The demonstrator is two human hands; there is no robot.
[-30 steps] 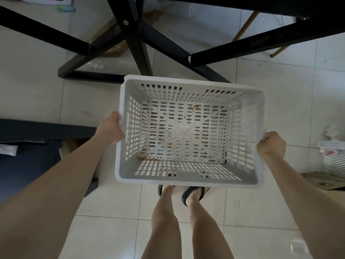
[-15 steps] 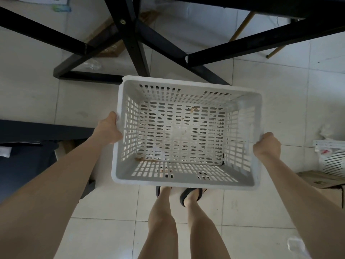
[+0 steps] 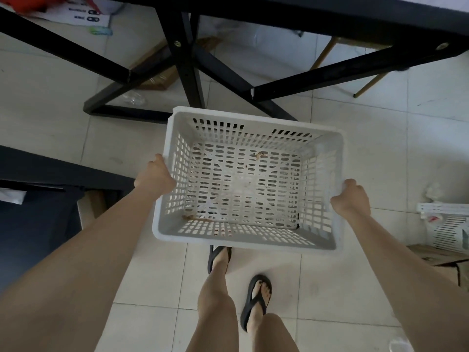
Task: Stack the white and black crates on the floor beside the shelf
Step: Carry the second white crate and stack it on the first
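- The person carries the white crate (image 3: pixel 248 184) in the air above the tiled floor (image 3: pixel 368 148), in front of a black table frame (image 3: pixel 187 69)
- The left hand (image 3: pixel 154 176) is clenched on its left rim
- The right hand (image 3: pixel 351 198) is clenched on its right rim
- Another white crate (image 3: pixel 446 229) sits at the right edge, well apart

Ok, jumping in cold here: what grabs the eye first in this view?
A white crate fills the middle, held above the tiled floor by the left hand and right hand on its side rims. Beyond it, a table's black crossed legs stand; another white crate peeks in at the right edge.
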